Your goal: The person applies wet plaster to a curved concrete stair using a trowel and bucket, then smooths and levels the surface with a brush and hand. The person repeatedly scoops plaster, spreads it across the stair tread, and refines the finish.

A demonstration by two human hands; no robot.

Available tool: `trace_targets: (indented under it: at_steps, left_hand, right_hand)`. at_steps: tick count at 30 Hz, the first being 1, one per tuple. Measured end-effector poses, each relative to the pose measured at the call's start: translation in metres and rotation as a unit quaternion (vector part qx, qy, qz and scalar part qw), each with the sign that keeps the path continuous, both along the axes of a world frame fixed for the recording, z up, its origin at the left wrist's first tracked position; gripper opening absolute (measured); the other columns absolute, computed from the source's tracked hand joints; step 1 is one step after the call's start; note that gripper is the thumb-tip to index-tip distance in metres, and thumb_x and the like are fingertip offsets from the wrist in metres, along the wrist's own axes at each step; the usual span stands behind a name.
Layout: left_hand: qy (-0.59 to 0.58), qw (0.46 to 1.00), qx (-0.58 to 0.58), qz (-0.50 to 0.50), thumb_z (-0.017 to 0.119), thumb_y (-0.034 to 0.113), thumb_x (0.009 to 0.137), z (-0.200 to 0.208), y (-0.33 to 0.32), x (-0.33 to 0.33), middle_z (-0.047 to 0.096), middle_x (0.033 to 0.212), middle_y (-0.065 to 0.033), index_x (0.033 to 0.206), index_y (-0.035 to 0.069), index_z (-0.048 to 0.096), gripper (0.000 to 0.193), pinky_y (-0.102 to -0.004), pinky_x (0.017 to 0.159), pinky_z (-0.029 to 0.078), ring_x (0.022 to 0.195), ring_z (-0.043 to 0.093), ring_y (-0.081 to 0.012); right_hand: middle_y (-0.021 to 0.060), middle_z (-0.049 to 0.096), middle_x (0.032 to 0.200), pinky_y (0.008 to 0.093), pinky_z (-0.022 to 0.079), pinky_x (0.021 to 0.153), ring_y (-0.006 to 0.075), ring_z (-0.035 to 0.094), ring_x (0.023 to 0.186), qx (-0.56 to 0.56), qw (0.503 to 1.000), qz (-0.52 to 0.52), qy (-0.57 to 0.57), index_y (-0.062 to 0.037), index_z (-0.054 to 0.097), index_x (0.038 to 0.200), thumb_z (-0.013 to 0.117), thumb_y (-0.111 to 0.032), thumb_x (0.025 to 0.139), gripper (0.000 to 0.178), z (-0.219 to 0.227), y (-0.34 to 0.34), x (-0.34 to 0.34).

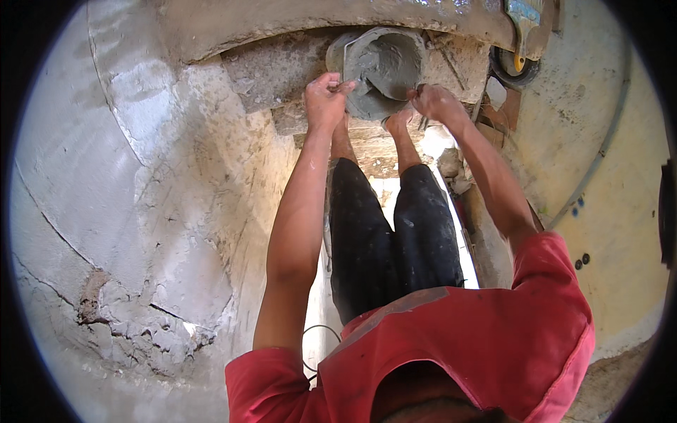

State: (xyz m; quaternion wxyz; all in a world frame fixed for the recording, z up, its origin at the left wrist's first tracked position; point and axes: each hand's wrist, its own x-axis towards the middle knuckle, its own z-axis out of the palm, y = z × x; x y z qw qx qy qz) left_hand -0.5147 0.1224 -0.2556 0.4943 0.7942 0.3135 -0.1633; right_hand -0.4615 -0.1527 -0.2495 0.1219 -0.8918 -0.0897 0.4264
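Observation:
A grey bucket [423, 51] holding wet grey mortar [388, 60] stands in front of my feet, tilted so that its inside shows. At its left side, my left hand [326, 101] is closed, thumb and fingers at the rim, where a thin wire handle runs down to them. My right hand [438, 103] is closed at the right side of the rim around something with a dark end, perhaps a tool handle; the fingers hide most of it. The mortar inside has a smooth, scooped surface with a curved edge.
Stone blocks [261, 74] lie under and beside the bucket, below a curved plastered ledge [282, 17]. A paintbrush [522, 28] with a yellow-tipped handle lies at the upper right, above a black round object [513, 70]. Plastered walls rise left and right; rubble [451, 166] lies beside my leg.

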Motion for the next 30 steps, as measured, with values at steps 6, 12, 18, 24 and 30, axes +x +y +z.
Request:
trace_targets:
  at_steps: [6,12,18,24,30]
  left_hand:
    - [-0.002,0.995,-0.087,0.041,0.084,0.012,0.089,-0.015,0.007,-0.008,0.078,0.093,-0.0111,0.108,-0.004,0.074,0.027,-0.0304,0.070,0.056,0.079,0.071,-0.0137]
    - [-0.020,0.996,-0.063,0.054,0.091,0.018,0.082,-0.018,0.004,-0.012,0.077,0.089,-0.0110,0.105,-0.002,0.075,0.034,-0.0335,0.072,0.054,0.077,0.068,-0.0156]
    - [-0.021,0.996,-0.049,0.066,0.089,0.015,0.083,-0.015,-0.008,-0.013,0.077,0.091,-0.0103,0.107,-0.003,0.075,0.033,-0.0331,0.073,0.054,0.078,0.068,-0.0154]
    - [-0.035,0.999,-0.020,0.024,0.087,0.012,0.086,-0.004,-0.016,-0.008,0.077,0.091,-0.0087,0.106,-0.003,0.075,0.028,-0.0323,0.073,0.055,0.080,0.070,-0.0142]
    - [0.018,0.990,-0.104,0.096,0.083,0.012,0.090,-0.008,0.004,-0.012,0.076,0.100,-0.0083,0.117,-0.001,0.073,0.032,-0.0322,0.076,0.057,0.085,0.070,-0.0134]
  right_hand:
    - [0.0176,0.071,0.088,0.0452,0.060,0.070,0.0324,0.074,0.081,-0.062,0.974,0.108,-0.190,-0.0048,0.072,0.096,0.060,-0.026,0.096,0.024,0.022,0.012,-0.010]
    - [0.0113,0.072,0.096,0.0410,0.059,0.070,0.0290,0.074,0.086,-0.018,0.951,0.252,-0.179,-0.0096,0.075,0.095,0.062,-0.017,0.093,0.016,-0.012,0.013,-0.008]
    - [0.0106,0.071,0.070,0.0416,0.062,0.069,0.0302,0.075,0.076,0.026,0.967,0.217,-0.131,-0.0152,0.079,0.079,0.067,-0.022,0.089,0.017,-0.015,0.011,-0.024]
    - [0.0204,0.075,0.081,0.0521,0.062,0.073,0.0391,0.076,0.079,0.012,0.990,0.133,-0.034,-0.0096,0.080,0.092,0.061,-0.037,0.094,0.033,-0.010,0.011,-0.027]
    - [0.0290,0.074,0.095,0.0533,0.058,0.087,0.0456,0.073,0.094,0.090,0.996,0.015,0.005,-0.0075,0.072,0.121,0.062,-0.046,0.094,0.048,-0.004,0.002,-0.048]
